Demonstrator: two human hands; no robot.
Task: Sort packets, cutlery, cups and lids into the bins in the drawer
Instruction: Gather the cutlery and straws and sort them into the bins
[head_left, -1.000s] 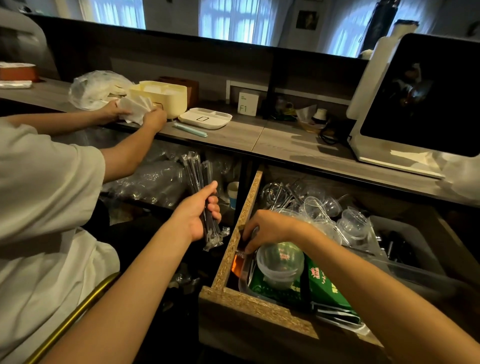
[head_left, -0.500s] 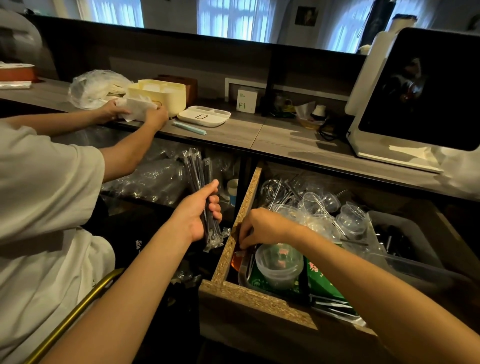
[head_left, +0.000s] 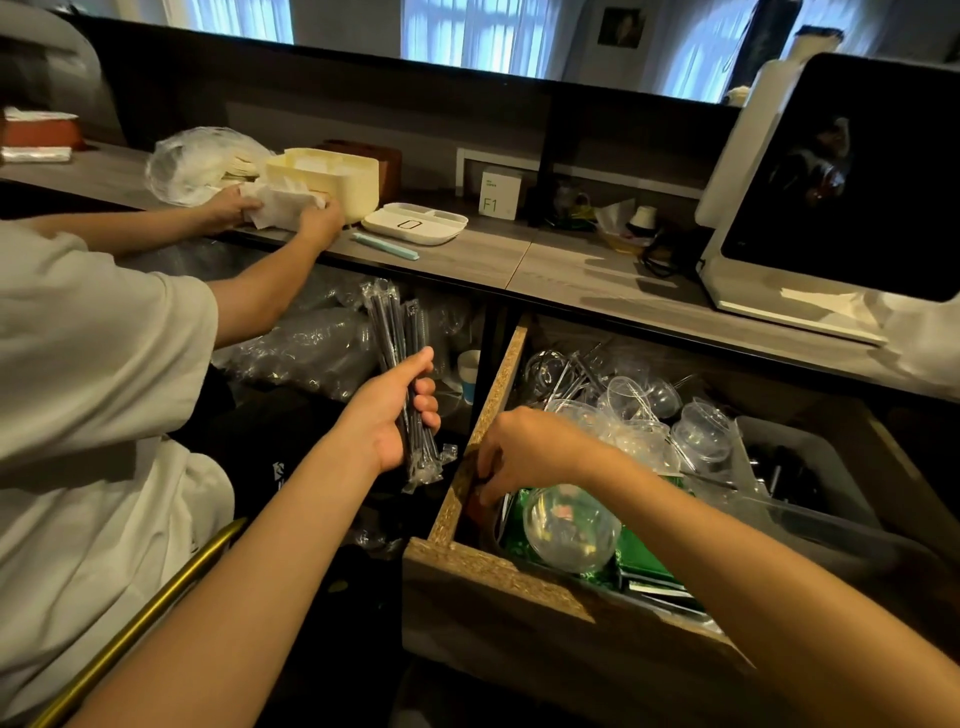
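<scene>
Two hands are busy at the open drawer (head_left: 470, 457): the left hand (head_left: 387, 415) is clenched round a bundle of wrapped black straws (head_left: 397, 358), held upright just outside the drawer's chipboard side, while the right hand (head_left: 524, 449) reaches down into the near left corner of the drawer with its fingers curled; whether they have closed on anything I cannot tell, as the fingertips are lost in shadow against the drawer wall. Just beside that hand a clear domed lid (head_left: 571, 527) lies on green packets (head_left: 636, 553), more clear cups and lids (head_left: 698, 431) are heaped behind, and a grey bin (head_left: 810, 467) with dark cutlery sits toward the right side. The step in hand looks like gathering loose wrapped pieces from the corner to join the bundle. The next move probably calls for pinching whatever lies there, lifting it clear of the domed lid without tipping it, and adding it to the left-hand bundle or carrying the lot to its bin. Up on the desk (head_left: 519, 260), another person's hands work at white paper.
</scene>
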